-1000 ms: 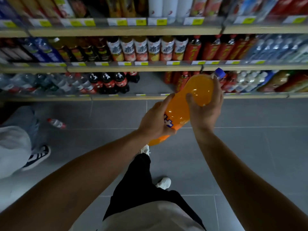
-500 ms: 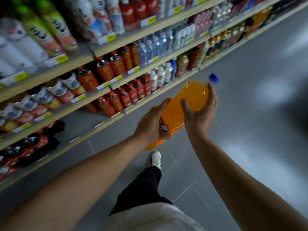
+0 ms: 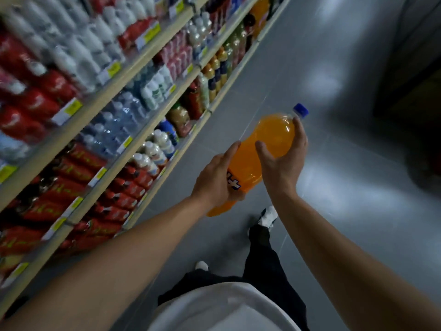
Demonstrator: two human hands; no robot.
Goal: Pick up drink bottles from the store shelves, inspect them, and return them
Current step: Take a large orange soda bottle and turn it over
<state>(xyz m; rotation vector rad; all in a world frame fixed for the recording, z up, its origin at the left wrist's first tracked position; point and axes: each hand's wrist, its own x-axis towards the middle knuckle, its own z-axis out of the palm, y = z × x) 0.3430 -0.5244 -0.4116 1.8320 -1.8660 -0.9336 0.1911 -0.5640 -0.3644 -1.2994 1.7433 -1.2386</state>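
Head view showed both forearms stretched forward over the grey floor [image 3: 334,75], left hand [image 3: 214,180] gripping the orange bottle [image 3: 265,149] low, right hand [image 3: 284,161] clasping its upper bulge beside the shelves [image 3: 143,120]

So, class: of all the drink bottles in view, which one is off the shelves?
The orange soda bottle with the blue cap, held over the aisle floor in both hands; every other bottle sits on the shelves to the left.

Both bare arms reach forward, the left hand [image 3: 214,181] gripping low and the right hand [image 3: 282,161] wrapped higher, fingers [image 3: 299,130] curled, thumbs up.
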